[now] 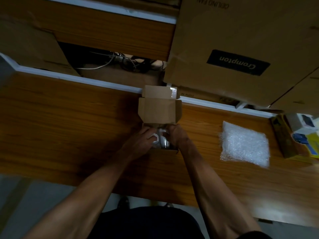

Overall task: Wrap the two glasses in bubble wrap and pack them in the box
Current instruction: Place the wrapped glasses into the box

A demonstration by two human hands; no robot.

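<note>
While both hands sit down in the small cardboard box (pixel 159 111), the task looks near its end or mid-pack; left hand (pixel 144 138) curls its fingers round a pale wrapped bundle (pixel 155 138), probably a glass in bubble wrap; right hand (pixel 176 135) is curled at the box's right inner side against a shinier glass (pixel 164 142), cannot tell for sure whether it grips that or just steadies it; whether the second glass is wrapped is unclear, too dark and blurred.

Key relation: both items lie between the two hands, inside the box, directly under the fingers; bundle nearer the left hand, shiny glass nearer the right; long axis of either cannot be told; box lid flap stands open on the far side, away from the person, so closing means reaching past the contents.

Spare bubble wrap sheet (pixel 245 144) lies flat on the counter (pixel 69 126), well to the right of the box, right hand nearer; judging by that, one more wrap may be left.

Large Crompton carton (pixel 238 54) behind; yellow-blue packet (pixel 309 140) at far right edge.
</note>
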